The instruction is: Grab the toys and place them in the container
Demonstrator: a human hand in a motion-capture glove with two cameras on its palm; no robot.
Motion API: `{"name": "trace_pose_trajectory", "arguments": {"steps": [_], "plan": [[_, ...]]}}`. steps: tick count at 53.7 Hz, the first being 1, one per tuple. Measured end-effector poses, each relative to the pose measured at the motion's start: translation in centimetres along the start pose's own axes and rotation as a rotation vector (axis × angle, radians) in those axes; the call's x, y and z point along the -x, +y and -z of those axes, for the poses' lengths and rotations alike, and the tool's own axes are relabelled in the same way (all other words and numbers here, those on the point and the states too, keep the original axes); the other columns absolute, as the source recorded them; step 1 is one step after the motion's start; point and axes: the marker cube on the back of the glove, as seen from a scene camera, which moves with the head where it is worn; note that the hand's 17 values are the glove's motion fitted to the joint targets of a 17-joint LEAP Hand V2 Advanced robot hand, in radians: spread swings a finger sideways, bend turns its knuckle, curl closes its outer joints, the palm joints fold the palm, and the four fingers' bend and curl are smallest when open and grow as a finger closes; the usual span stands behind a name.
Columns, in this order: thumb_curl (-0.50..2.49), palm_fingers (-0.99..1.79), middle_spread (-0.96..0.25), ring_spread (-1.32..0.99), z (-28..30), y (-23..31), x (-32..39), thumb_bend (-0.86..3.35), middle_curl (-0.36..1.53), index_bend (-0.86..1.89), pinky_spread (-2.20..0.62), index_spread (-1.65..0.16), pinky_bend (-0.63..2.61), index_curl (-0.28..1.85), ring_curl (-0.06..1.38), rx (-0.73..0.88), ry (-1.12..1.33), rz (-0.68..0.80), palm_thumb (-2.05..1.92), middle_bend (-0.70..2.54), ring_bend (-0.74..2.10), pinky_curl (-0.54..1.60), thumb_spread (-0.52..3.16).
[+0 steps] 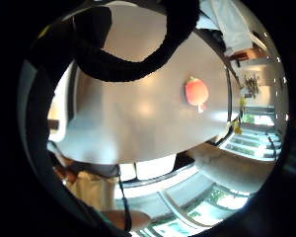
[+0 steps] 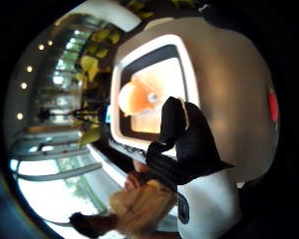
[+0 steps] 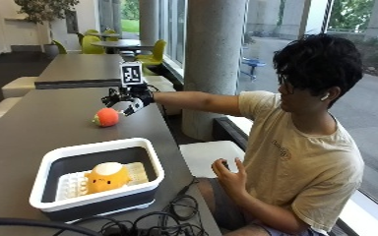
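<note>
In the outside view, going left to right, the container (image 3: 97, 178) comes first: a white-rimmed tub with dark walls on the near part of the grey table (image 3: 38, 123). One toy, a round yellow-orange plush (image 3: 108, 177), already lies inside on the pale ribbed floor, a little toward the tub's 5 o'clock corner. That part of the task looks done.

From the container, at about 12 o'clock and well apart from it, the red-orange toy (image 3: 107, 117) lies on the bare tabletop. It has a small green tuft at one end and rests on its side. It is not yet picked up.

Just beside that toy, at its 1 o'clock and slightly higher, hovers the gloved right hand (image 3: 129, 101) at the end of an outstretched arm. Its fingers look spread and relaxed, pointing down toward the toy, and they hold nothing. Whether a fingertip touches the toy cannot be told.

The little-finger-side palm view shows the same toy (image 1: 196, 92) alone on the table, clear of the hand. The thumb-side view shows the container (image 2: 154, 45) with the plush (image 2: 132, 97) in it, beyond a curved glove finger (image 2: 177, 119).

Judged from this, one toy is stowed and one is left. No other toys are visible.
</note>
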Motion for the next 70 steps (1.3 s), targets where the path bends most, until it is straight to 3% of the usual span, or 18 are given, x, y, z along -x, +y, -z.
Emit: {"name": "trace_pose_trajectory", "arguments": {"steps": [7, 13, 22, 29, 41, 49, 59, 70], "plan": [[0.31, -0.05, -0.02, -0.05, -1.6, 1.6, -5.3, 0.00, 0.34, 0.19, -0.04, -0.29, 1.00, 0.42, 0.40, -0.006, 0.020, 0.050, 0.10, 0.15, 0.26, 0.33, 1.47], [0.31, -0.05, -0.02, -0.05, -2.3, 3.5, -8.0, 0.00, 0.33, 0.19, -0.04, -0.29, 0.98, 0.43, 0.40, -0.011, 0.032, -0.054, 0.10, 0.15, 0.23, 0.33, 1.48], [0.30, -0.04, -0.02, -0.05, -3.8, 5.5, -10.8, 0.00, 0.31, 0.20, -0.04, -0.30, 0.96, 0.44, 0.39, -0.046, -0.001, -0.033, 0.12, 0.15, 0.21, 0.33, 1.50], [0.30, -0.03, -0.02, -0.05, -3.8, 6.1, -6.4, 0.00, 0.30, 0.20, -0.04, -0.30, 0.96, 0.45, 0.40, -0.068, 0.085, -0.016, 0.13, 0.14, 0.21, 0.33, 1.51], [0.30, -0.05, -0.03, -0.06, -4.8, 6.9, -8.3, 0.00, 0.26, 0.20, -0.03, -0.31, 0.96, 0.47, 0.40, -0.049, 0.043, -0.003, 0.14, 0.13, 0.22, 0.34, 1.53], [0.29, -0.05, -0.03, -0.06, -4.6, 7.0, -10.6, 0.00, 0.25, 0.20, -0.04, -0.32, 0.96, 0.47, 0.41, -0.051, 0.191, -0.024, 0.14, 0.13, 0.22, 0.34, 1.53], [0.29, -0.05, -0.03, -0.06, -4.9, 7.3, -10.5, 0.00, 0.23, 0.20, -0.04, -0.32, 0.96, 0.48, 0.41, -0.045, 0.189, -0.088, 0.15, 0.13, 0.22, 0.34, 1.53], [0.29, -0.05, -0.03, -0.06, -5.4, 7.0, -9.8, 0.00, 0.22, 0.20, -0.04, -0.32, 0.96, 0.49, 0.41, -0.034, 0.114, -0.048, 0.15, 0.12, 0.22, 0.34, 1.53]]}}
